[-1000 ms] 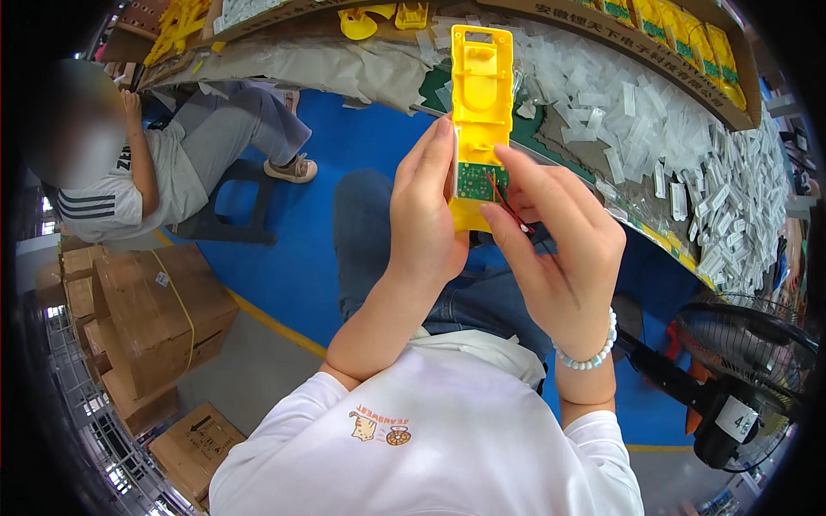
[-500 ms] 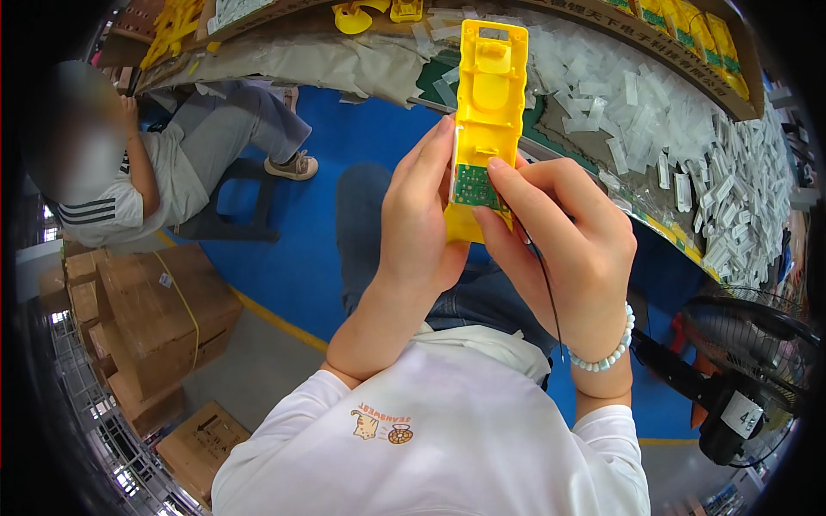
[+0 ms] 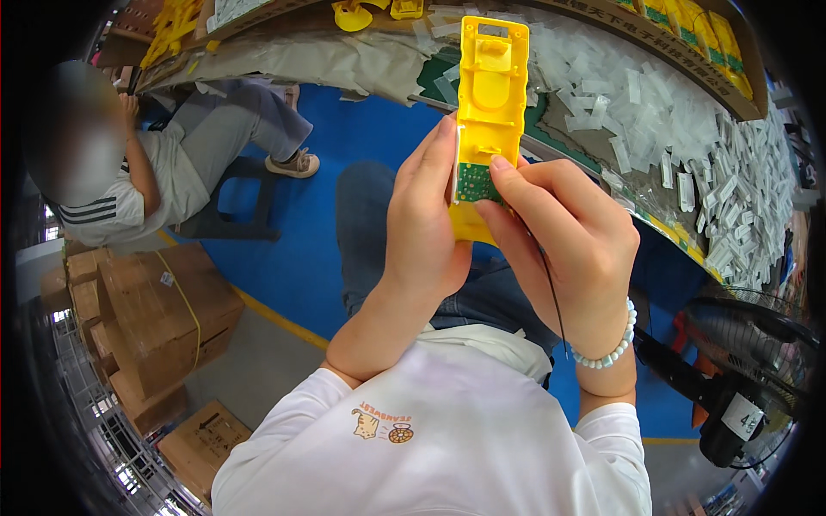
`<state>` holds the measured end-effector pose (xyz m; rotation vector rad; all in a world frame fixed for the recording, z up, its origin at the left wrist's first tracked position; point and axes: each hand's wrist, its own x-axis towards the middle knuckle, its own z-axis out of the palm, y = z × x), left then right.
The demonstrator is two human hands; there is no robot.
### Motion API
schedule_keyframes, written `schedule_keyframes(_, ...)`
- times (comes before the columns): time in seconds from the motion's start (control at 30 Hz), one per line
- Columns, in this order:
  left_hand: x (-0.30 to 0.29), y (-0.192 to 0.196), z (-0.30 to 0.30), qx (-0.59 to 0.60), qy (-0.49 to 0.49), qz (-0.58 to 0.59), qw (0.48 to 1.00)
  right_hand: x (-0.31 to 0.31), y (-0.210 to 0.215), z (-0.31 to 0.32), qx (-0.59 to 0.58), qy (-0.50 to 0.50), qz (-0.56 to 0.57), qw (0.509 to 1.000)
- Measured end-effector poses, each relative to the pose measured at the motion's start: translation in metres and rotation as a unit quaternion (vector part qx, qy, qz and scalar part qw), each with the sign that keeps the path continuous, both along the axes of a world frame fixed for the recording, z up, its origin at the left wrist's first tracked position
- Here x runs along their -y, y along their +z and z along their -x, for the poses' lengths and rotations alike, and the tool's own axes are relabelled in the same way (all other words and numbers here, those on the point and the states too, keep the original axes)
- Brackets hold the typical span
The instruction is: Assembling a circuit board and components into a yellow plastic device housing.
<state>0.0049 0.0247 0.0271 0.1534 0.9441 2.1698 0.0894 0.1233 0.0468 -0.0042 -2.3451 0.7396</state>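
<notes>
**Board Pressed Into a Raised Yellow Shell, With Little Margin for a Slip**

Since half a second before, the yellow housing [image 3: 487, 112] had tipped a shade more upright and the right thumb had slid onto the lower edge of the green circuit board [image 3: 476, 182]; otherwise both hands kept their places. The left hand [image 3: 422, 228] was closed round the housing's left edge and lower end, fingertips along the rim, a full holding grip. The right hand [image 3: 570, 245] was closed too, pinching the board against the shell from the right side. The housing stood in the air above the person's lap, well in front of the surface [image 3: 602, 163] with its litter of small white plastic parts [image 3: 731, 172].

Risk lay mostly in that pinch. As I judged it, a push at one edge only could have tilted the board in its seat and jammed it or bent whatever pegs held it (none could be made out). A thin black wire [image 3: 553, 297] hung down across the right palm; it might have been nipped under the board or tugged loose if the wrist turned. With nothing beneath the shell, a slackened left grip would have dropped it to the blue floor [image 3: 301, 258]. A seated co-worker [image 3: 146, 185] was well apart.
</notes>
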Motion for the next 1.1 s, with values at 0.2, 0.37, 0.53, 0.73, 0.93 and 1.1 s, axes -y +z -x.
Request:
schedule_keyframes(0.2, -0.002, -0.001, -0.003, -0.006, 0.035, 0.032, 0.999, -0.001, 0.001, 0.003, 0.008, 0.006, -0.016, 1.000)
schedule_keyframes(0.37, -0.003, -0.005, -0.003, -0.017, 0.054, 0.037, 0.998, -0.002, -0.015, 0.006, -0.009, 0.016, -0.025, 1.000)
schedule_keyframes(0.53, -0.003, -0.008, -0.005, -0.051, 0.058, 0.053, 0.996, 0.001, -0.024, 0.005, -0.010, 0.003, -0.028, 1.000)
schedule_keyframes(0.73, -0.001, -0.010, -0.004, -0.064, 0.068, 0.052, 0.994, 0.007, -0.023, 0.005, -0.008, -0.031, -0.025, 0.999)
schedule_keyframes(0.93, 0.001, -0.010, -0.004, -0.046, 0.056, 0.032, 0.997, 0.010, -0.026, 0.005, -0.033, -0.054, 0.006, 0.998)
schedule_keyframes(1.1, 0.003, -0.003, -0.007, -0.076, 0.065, 0.018, 0.995, 0.010, -0.027, 0.006, -0.089, -0.028, 0.013, 0.996)
